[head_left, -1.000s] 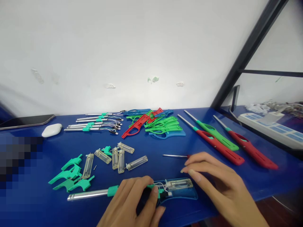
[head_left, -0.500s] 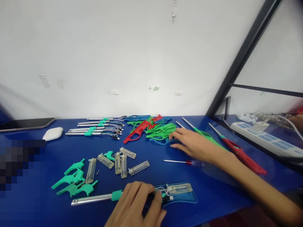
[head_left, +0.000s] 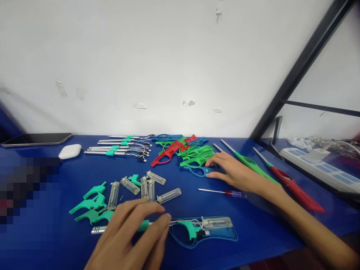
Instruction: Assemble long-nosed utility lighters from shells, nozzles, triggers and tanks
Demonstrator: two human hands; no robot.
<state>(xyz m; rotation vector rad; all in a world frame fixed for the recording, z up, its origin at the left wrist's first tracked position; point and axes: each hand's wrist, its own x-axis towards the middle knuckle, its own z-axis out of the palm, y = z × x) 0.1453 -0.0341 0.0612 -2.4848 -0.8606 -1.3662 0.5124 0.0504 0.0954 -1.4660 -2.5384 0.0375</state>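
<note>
My left hand [head_left: 132, 234] rests on the metal tube of a half-built lighter [head_left: 202, 228], which lies in a blue shell near the table's front edge. Its fingers are curled loosely over the tube. My right hand [head_left: 236, 172] reaches to the pile of coloured shells [head_left: 194, 155] and its fingertips pinch the end of a blue shell [head_left: 199, 171] lying flat on the table. A small screwdriver [head_left: 222, 192] lies just in front of that hand.
Clear fuel tanks [head_left: 147, 187] and teal triggers [head_left: 90, 204] lie left of centre. Metal tubes with wires [head_left: 120, 148] lie further back, beside a white case [head_left: 69, 151] and a phone [head_left: 36, 139]. Finished lighters [head_left: 284, 180] and a power strip [head_left: 317, 167] are at the right.
My right hand left the half-built lighter, reached back to the shell pile and drew a blue shell slightly out. My left hand slid left along the metal tube.
</note>
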